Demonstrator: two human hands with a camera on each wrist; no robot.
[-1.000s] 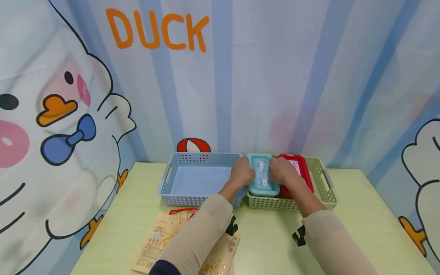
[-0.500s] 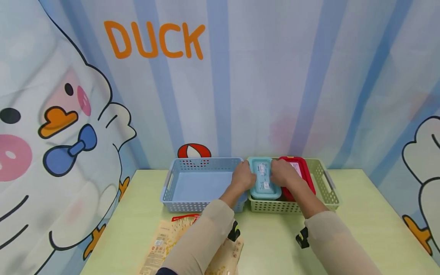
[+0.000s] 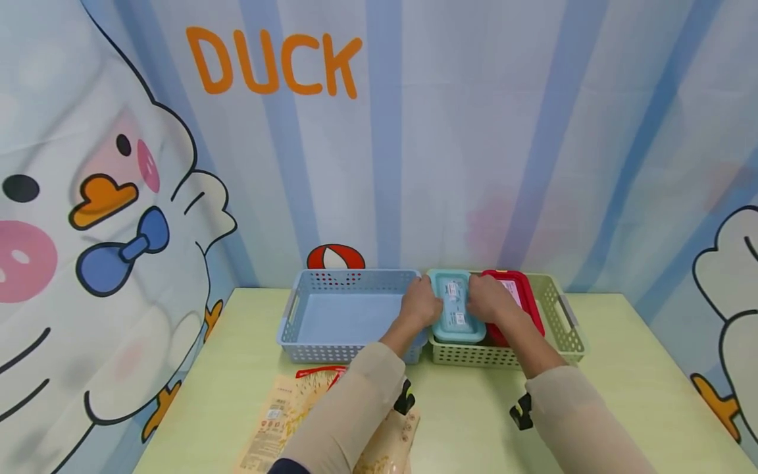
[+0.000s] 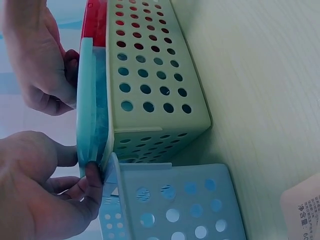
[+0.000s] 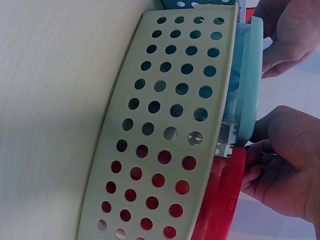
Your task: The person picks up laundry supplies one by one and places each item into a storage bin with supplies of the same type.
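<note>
"Turquoise container point(image 3: 454, 316): where is it sitting?"

"In the green basket point(image 3: 474, 355), at its nine o'clock end, lid standing above the basket's rim. Red container point(image 3: 526, 296) just beside it at three o'clock, blue basket point(image 3: 337, 319) at nine. Whether the two baskets touch, I can't tell from above."

"And the grip?"

"Left hand point(image 3: 422, 303) pinches the lid's edge at nine o'clock. The right hand point(image 3: 491, 299) seems to pinch the opposite edge, at three, with its lower fingers curled close to the red container. How deep those fingertips reach, I can't tell."

"What would worry you?"

"The lid, mainly. Both hands look to be on its rim rather than under the body, so if it's loosely fastened, an upward pull could pop it off and leave the body in the basket."

"And towards three o'clock?"

"Tight quarters. Those right fingers could snag the red container and drag or tip it."

"Nine o'clock?"

"The left fingers are right by the basket rims. A knuckle catching there could shift a basket or tilt the grip."

"Anything nearer the person?"

"Printed packets point(image 3: 266, 428) on the table point(image 3: 474, 415) at seven o'clock, partly behind the left sleeve point(image 3: 349, 408). A dropped forearm might nudge them."
</note>
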